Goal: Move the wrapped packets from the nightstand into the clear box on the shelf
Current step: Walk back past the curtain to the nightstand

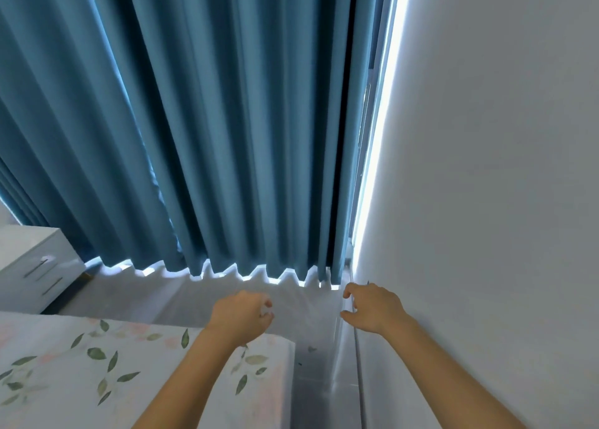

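Note:
My left hand (241, 316) hangs in the air above the corner of the bed, its fingers loosely curled and holding nothing. My right hand (372, 305) is held out near the white wall, fingers loosely bent, holding nothing. A white nightstand (29, 266) with two drawer handles stands at the far left. No wrapped packets, clear box or shelf are in view.
A tall blue curtain (201, 120) fills the view ahead, with daylight along its right edge. A bed with a leaf-print sheet (97, 370) lies at the lower left. A white wall (486, 201) closes the right side. Grey floor (311, 380) runs between bed and wall.

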Available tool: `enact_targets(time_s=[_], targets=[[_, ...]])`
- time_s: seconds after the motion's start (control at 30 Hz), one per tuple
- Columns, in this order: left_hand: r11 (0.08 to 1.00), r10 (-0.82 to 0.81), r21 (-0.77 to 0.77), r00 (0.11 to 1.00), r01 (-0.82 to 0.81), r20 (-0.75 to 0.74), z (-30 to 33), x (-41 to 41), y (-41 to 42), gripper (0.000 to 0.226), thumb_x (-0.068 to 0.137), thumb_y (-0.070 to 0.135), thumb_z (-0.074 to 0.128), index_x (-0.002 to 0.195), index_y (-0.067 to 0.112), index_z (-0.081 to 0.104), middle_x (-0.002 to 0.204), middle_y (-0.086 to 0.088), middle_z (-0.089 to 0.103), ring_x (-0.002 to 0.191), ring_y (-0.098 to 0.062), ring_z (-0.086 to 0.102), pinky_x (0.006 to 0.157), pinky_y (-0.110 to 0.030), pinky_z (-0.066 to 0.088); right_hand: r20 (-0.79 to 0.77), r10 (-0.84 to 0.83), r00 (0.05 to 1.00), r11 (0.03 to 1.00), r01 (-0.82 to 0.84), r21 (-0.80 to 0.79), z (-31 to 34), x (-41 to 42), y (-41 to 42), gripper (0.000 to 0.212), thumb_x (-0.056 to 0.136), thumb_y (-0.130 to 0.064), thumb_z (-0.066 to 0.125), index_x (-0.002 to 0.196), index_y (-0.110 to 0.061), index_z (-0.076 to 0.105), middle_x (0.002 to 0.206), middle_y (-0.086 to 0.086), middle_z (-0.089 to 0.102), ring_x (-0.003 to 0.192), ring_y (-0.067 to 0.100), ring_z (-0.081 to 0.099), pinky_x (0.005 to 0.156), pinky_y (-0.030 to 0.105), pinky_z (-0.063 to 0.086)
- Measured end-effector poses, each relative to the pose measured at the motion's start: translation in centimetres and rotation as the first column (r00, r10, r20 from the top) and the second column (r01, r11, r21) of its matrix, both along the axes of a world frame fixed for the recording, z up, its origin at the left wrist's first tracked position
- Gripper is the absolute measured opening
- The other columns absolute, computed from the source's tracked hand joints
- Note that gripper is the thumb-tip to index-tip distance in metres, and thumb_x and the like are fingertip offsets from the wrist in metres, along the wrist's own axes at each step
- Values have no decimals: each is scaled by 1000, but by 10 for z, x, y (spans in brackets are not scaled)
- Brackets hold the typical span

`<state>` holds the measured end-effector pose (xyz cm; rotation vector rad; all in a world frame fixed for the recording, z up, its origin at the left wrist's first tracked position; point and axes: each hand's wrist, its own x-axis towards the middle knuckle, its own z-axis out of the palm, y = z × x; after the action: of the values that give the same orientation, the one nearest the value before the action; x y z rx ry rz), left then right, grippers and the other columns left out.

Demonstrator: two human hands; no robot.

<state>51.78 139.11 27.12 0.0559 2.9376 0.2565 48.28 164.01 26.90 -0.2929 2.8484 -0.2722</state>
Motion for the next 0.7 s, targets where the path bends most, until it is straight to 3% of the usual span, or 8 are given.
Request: enact_targets(time_s=[0.13,0.33,0.5,0.7], targets=[[1000,18,-3,997,-18,-80,11,-79,-10,33,93,39,45,124,29,54,115,6,66,115,-22,55,80,-32,46,-45,13,999,1000,-14,-25,22,-84,-15,30,89,-45,50,112,-27,55,105,-4,64,98,18,60,79,29,47],[1000,21,-6,999,-22,-47,-1,-167,-32,30,93,43,45,118,34,57,109,9,66,109,-17,56,78,-29,42,-47,13,999,998,-16,-67,16,-162,-24,30,91,-53,47,103,-27,57,98,-8,65,95,16,60,73,27,44],[998,64,17,997,-64,34,-17,-247,-53,25,90,47,47,110,38,59,108,9,64,110,-15,55,85,-31,41,-6,-9,1000,999,9,-33,-1,-241,-19,35,91,-54,45,109,-25,55,104,-6,66,97,17,60,81,30,48],[986,140,83,987,-146,77,-34,-375,-79,26,90,45,48,109,34,62,106,11,63,100,-14,59,82,-29,48,-6,54,999,998,-54,-13,-15,-380,-46,33,90,-50,50,113,-27,54,101,-9,67,94,15,60,82,28,49]])
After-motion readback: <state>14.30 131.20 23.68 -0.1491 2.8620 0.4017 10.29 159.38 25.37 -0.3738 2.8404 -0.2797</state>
